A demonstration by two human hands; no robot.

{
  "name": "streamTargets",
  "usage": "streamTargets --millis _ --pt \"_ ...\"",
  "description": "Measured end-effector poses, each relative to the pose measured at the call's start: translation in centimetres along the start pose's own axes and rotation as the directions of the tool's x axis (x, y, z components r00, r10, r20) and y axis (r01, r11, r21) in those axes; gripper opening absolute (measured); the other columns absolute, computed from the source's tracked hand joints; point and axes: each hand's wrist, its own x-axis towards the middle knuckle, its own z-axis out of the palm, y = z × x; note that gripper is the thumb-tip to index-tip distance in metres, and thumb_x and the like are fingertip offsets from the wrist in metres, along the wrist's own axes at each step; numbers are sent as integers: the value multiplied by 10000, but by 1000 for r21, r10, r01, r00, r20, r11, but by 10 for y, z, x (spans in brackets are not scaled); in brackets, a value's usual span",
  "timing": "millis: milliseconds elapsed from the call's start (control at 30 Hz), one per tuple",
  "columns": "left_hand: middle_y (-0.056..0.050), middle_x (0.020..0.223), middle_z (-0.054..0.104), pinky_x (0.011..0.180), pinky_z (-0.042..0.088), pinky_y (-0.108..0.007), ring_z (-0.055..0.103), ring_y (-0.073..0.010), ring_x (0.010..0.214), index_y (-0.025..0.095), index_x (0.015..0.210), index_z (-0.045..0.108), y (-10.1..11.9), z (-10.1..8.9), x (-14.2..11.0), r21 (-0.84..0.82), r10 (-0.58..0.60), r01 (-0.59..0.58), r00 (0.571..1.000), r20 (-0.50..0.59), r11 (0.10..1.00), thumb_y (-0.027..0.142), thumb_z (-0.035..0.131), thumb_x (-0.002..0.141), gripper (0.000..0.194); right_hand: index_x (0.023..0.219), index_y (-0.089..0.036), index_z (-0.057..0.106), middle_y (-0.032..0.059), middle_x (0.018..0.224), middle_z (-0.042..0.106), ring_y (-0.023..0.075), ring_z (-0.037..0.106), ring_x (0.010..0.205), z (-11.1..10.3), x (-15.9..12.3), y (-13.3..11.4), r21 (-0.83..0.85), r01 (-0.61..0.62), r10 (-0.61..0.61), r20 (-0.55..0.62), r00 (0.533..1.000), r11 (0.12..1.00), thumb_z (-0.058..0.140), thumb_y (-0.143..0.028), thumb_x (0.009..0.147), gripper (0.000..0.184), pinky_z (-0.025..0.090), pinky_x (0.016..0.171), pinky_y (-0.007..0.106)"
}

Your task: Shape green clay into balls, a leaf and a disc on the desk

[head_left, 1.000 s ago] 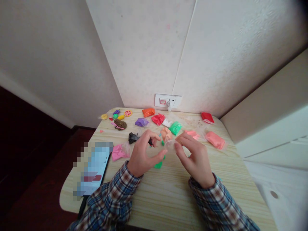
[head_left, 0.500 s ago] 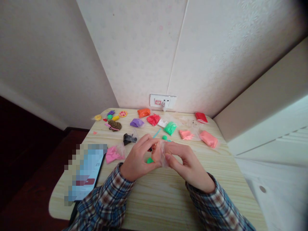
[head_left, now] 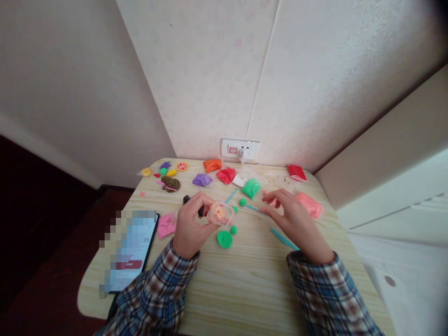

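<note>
My left hand (head_left: 193,225) grips a small clear plastic cup (head_left: 228,223) with peach clay (head_left: 219,212) inside, its mouth tilted toward me. My right hand (head_left: 292,221) is spread, thumb and forefinger apart, and its thumb tip meets the end of a thin blue modelling tool (head_left: 252,207). Whether the thumb presses on that tool, I cannot tell. Below the cup lie a flat green clay disc (head_left: 224,239) and a small green ball (head_left: 233,229); a larger green ball (head_left: 242,202) is behind. A blue clay knife (head_left: 283,239) is partly under my right wrist.
Bags of clay lie across the wooden table (head_left: 241,298): orange (head_left: 212,164), purple (head_left: 202,180), red (head_left: 226,175), green (head_left: 251,188), coral (head_left: 308,205) and pink (head_left: 166,226). Small clay figures (head_left: 171,172) are at the back left. A phone (head_left: 135,252) lies left. A wall socket (head_left: 240,149) is behind.
My right hand has let go of the cup and moved right, over to the thin blue tool. The cup stays in my left hand, its mouth now facing me. The green disc and blue knife have come into view.
</note>
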Motion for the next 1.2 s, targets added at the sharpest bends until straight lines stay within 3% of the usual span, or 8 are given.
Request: streamTargets --millis 133,300,433,533,600,767,967,1200 --pt "60 606 401 517 294 -221 362 -89 558 172 631 500 -2 3 -2 -136 -48 52 998 34 989 234 765 647 273 840 -171 610 100 952 578 248 570 909 16 -1 29 -226 -39 65 108 992 973 621 -205 774 75 440 746 353" --pt "57 599 396 533 310 -230 374 -94 560 173 621 505 -1 7 -2 -225 -87 103 993 79 969 243 768 643 274 774 -175 624 105 904 590 280 564 887 17 -2 25 -415 -69 120 97 988 907 535 -174 812 96 414 731 405" --pt "58 582 381 518 300 -231 362 -91 542 167 595 515 -1 9 -2 -252 -71 90 994 86 963 280 765 649 280 812 -187 584 76 885 627 227 591 835 -5 -3 4 -84 -22 23 17 1000 996 530 -224 840 70 445 732 367" --pt "63 555 369 493 277 -224 339 -81 516 160 567 524 0 10 0 -248 -77 95 994 80 964 288 757 660 282 821 -215 544 3 738 610 154 593 695 -26 -7 -26 213 73 -78 16 997 974 515 -288 883 100 457 614 258" --pt "62 547 386 483 270 -221 337 -77 509 152 574 553 2 10 0 -222 -88 104 993 81 970 275 751 668 251 816 -228 552 -22 729 610 126 590 685 -38 -10 -48 244 127 -144 54 988 961 543 -274 878 78 454 607 219" --pt "45 576 438 504 300 -226 367 -89 536 140 655 622 5 10 2 -124 -121 135 986 110 983 291 735 690 192 802 -217 554 -32 710 599 95 566 621 -43 -15 -81 33 252 -253 24 967 967 526 -175 881 93 420 561 192" --pt "13 709 488 578 362 -227 444 -113 642 162 899 663 -2 12 -2 -79 -96 115 974 204 990 229 630 804 120 758 -196 549 14 701 588 141 533 572 -29 -18 -76 -245 253 -267 -24 964 936 425 -227 925 210 367 524 266" --pt "-3 735 523 573 366 -233 447 -114 631 151 875 657 -3 11 -1 -57 -85 101 968 237 993 253 567 855 137 705 -203 498 21 632 573 150 529 545 -15 -17 -80 -246 182 -190 -8 982 952 357 -251 934 273 334 514 279"
